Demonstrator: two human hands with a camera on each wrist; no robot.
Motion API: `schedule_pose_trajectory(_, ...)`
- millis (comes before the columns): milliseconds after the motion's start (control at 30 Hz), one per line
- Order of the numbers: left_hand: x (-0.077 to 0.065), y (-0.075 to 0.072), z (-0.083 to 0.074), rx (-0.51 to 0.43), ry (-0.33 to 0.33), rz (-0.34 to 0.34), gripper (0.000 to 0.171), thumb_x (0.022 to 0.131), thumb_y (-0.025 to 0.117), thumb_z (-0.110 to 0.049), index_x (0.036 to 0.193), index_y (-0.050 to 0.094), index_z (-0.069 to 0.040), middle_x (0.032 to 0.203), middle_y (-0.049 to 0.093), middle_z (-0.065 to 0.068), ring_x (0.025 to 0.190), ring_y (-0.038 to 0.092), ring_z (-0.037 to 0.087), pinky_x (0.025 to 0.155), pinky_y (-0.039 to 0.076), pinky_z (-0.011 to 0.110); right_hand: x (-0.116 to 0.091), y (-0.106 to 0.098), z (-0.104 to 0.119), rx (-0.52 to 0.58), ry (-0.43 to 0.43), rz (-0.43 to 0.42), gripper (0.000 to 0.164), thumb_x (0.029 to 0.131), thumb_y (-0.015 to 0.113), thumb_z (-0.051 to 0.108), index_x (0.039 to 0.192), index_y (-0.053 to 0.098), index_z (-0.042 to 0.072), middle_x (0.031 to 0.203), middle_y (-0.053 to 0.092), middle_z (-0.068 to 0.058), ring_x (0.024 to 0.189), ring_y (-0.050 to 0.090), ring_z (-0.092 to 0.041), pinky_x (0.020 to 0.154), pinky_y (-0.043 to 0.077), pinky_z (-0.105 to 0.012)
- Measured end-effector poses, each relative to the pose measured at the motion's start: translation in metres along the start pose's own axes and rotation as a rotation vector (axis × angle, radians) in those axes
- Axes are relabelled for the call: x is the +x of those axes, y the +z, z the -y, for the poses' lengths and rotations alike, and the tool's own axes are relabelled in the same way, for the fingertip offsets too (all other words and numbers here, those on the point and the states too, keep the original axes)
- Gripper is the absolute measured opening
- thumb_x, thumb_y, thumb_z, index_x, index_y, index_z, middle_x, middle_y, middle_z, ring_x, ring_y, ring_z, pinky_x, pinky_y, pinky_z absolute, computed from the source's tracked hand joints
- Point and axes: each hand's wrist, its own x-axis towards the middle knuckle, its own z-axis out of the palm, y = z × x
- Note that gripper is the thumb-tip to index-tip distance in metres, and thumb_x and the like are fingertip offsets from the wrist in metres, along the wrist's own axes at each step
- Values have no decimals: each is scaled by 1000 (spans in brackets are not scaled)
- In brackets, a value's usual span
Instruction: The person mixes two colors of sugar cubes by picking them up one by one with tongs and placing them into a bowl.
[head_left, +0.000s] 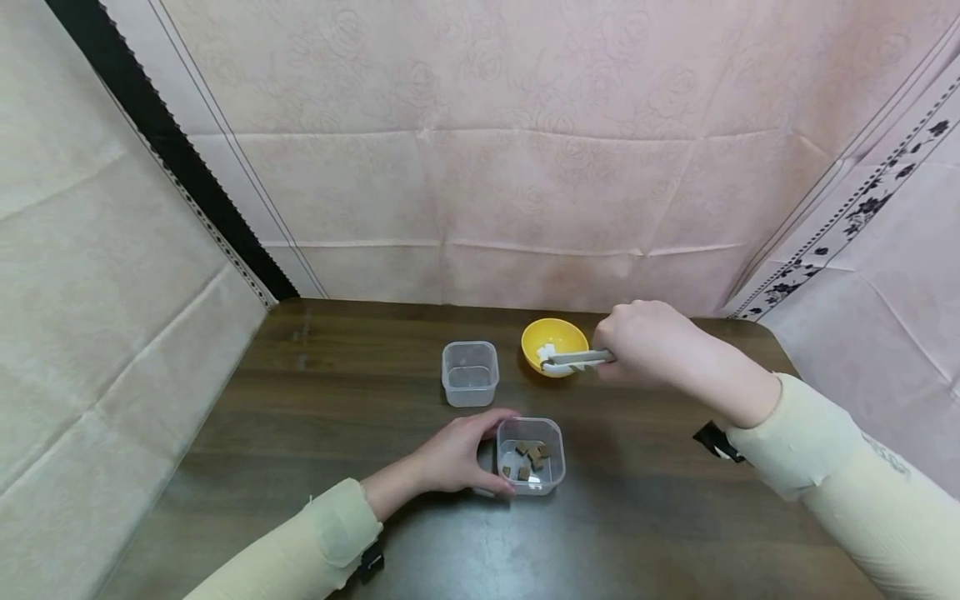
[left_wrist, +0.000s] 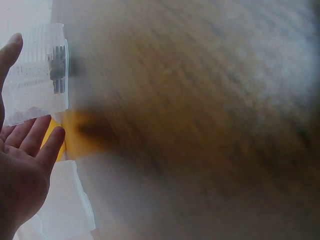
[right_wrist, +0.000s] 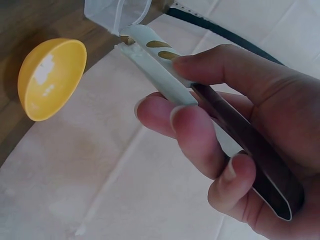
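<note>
Patterned cloth [head_left: 525,192] encloses a dark wooden tabletop [head_left: 262,467]

From the head, we see the tabletop's far corners, while its near edge runs out of frame. Close to the far edge, just right of its middle, sits a yellow bowl [head_left: 564,335]; tongs [head_left: 585,357] partly cover the white pieces [head_left: 546,352] in it. The right hand [head_left: 645,342] grips those tongs. Left of the bowl stands a clear tub [head_left: 470,377]. Nearer us, around the tabletop's middle, a second tub [head_left: 540,482] holds brown chunks [head_left: 535,455]. The left hand [head_left: 459,454] spans its left side, thumb and fingers spread wide; how firmly they press we cannot tell.

Through the left wrist camera, blurred tabletop fills most of what we see. Fingers hide much of the bowl, and the chunks are just a dark patch behind the second tub's wall.

From the right wrist, we see the tongs' tips close together, something brownish [right_wrist: 126,39] there too small to name. One tub is cut off at the top; which, we cannot say.
</note>
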Motion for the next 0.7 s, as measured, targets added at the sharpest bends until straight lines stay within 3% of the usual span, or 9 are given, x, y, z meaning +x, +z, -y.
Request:
schedule_pose_trajectory(167, 0, 0, 0, 8, -8, 1, 93, 78, 97, -44, 156, 49, -28, 150, 61, -6, 137, 58, 12, 118, 47, 38, 8, 2, -10, 1, 31, 31, 32, 79, 78, 13, 58, 56, 23, 58, 41, 9, 56, 39, -14, 49, 38, -34)
schedule_pose_trajectory(467, -1, 0, -1, -1, -14, 9, 93, 79, 97, -42, 156, 48, -28, 151, 61, -2, 138, 58, 13, 118, 47, 39, 27, 14, -28, -10, 82, 124, 23, 83, 80, 15, 64, 67, 17, 62, 54, 5, 58, 46, -16, 52, 44, -34)
schedule_pose_trajectory(700, -1, 0, -2, 5, -8, 4, 93, 78, 97, -41, 156, 49, -26, 150, 62, 0, 137, 59, 15, 118, 47, 39, 43, 25, -42, -1, 144, 252, 22, 87, 77, 18, 67, 69, 17, 61, 60, 3, 50, 55, -13, 48, 46, -28)
